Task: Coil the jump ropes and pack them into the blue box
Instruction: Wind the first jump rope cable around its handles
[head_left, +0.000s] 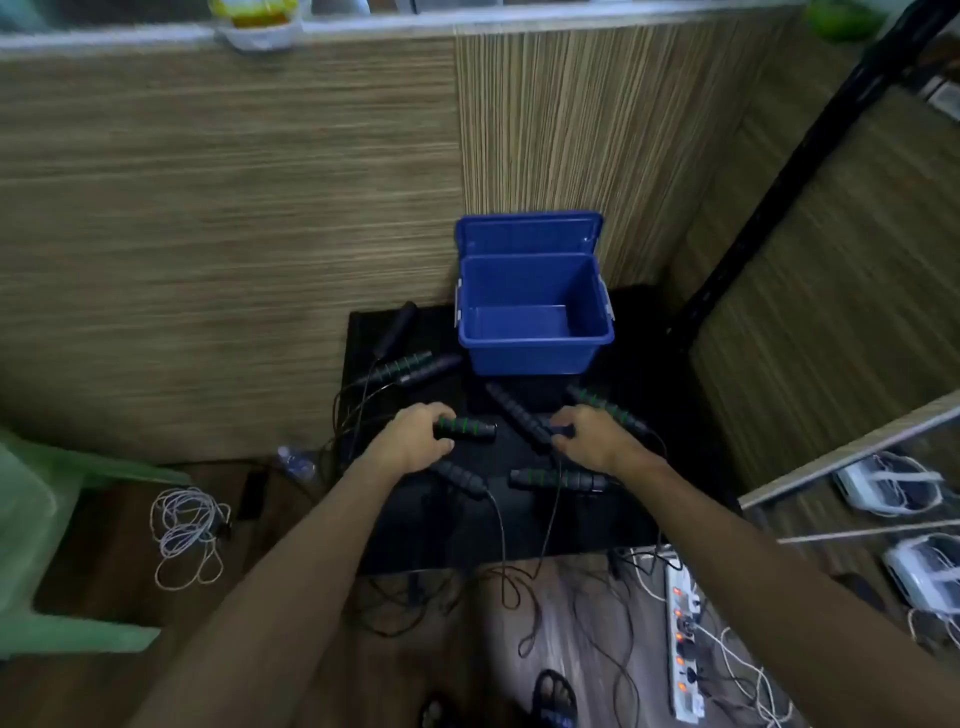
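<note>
The blue box (535, 332) sits at the back of the black counter (426, 525), near the wooden wall. It is open and has nothing inside. Its lid (529, 232) stands up behind it. In front of the box lie the jump ropes. Their handles are black, and some have green rings. One green-ringed handle (470, 429) is held in the left hand (415, 441). A dark handle (519, 415) lies slanted, its near end at the right hand (587, 434). Thin black cords (501, 525) hang off the front edge down to the floor.
</note>
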